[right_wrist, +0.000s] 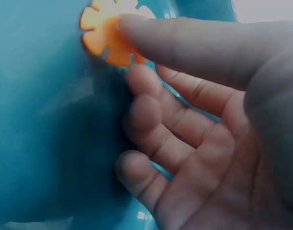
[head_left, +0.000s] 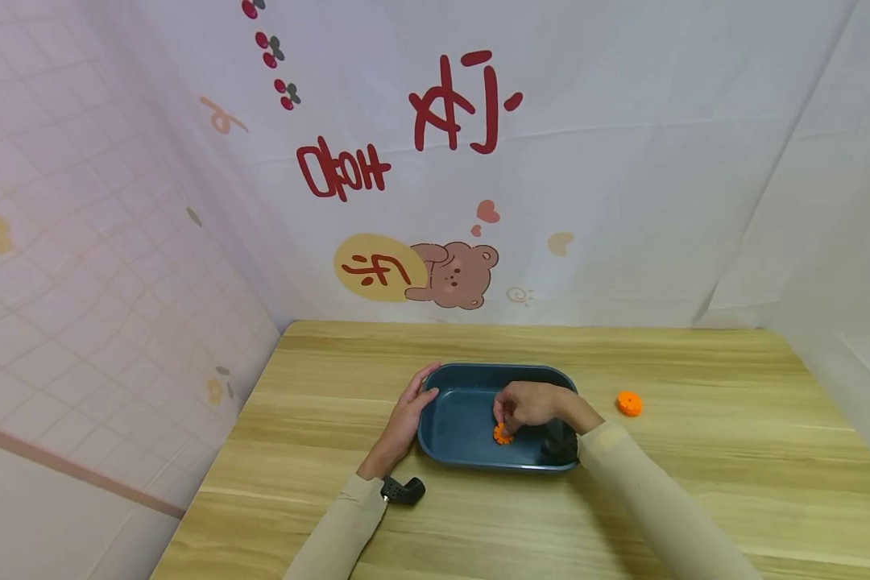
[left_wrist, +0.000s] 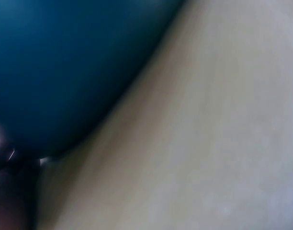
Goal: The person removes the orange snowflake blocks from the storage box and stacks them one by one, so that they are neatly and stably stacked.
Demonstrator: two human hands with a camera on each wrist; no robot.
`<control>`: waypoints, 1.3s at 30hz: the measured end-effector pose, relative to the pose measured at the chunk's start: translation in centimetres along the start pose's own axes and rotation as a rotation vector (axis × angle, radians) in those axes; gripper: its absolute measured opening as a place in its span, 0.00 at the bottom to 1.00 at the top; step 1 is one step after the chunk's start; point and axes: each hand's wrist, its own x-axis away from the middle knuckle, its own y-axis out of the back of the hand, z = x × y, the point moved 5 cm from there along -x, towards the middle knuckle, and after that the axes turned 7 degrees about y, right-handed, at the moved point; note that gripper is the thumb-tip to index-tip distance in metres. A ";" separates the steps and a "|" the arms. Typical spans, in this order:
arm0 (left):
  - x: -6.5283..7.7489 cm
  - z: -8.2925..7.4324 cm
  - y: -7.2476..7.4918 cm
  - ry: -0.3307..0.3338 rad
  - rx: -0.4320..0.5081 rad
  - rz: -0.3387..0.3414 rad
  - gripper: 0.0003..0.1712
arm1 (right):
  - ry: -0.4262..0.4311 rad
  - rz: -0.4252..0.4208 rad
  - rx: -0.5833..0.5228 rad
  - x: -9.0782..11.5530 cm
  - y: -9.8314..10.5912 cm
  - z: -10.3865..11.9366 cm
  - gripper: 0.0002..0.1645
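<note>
A dark blue rectangular tray [head_left: 457, 423] with rounded corners sits on the wooden table. At its left end, my left hand [head_left: 403, 417] grips the side, thumb over the rim and fingers along the outside. The left wrist view shows only the blurred outer wall of the tray [left_wrist: 65, 62]. Inside the tray, my right hand [head_left: 535, 403] pinches an orange flower-shaped disc [head_left: 503, 436] with notched edges. In the right wrist view the thumb presses on the face of the disc [right_wrist: 95, 42], close over the tray floor, while the other fingers curl loosely below.
To the right of the tray, a small pile of orange notched discs [head_left: 629, 403] lies on the wooden table [head_left: 696, 483]. A white printed cloth [head_left: 609, 177] hangs behind the table's back edge. Another cloth [head_left: 80, 282] with a grid pattern borders the left side.
</note>
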 end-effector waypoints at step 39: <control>0.0 -0.2 -0.1 -0.027 -0.007 -0.009 0.28 | 0.154 -0.267 -0.293 7.9 5.7 1.4 0.23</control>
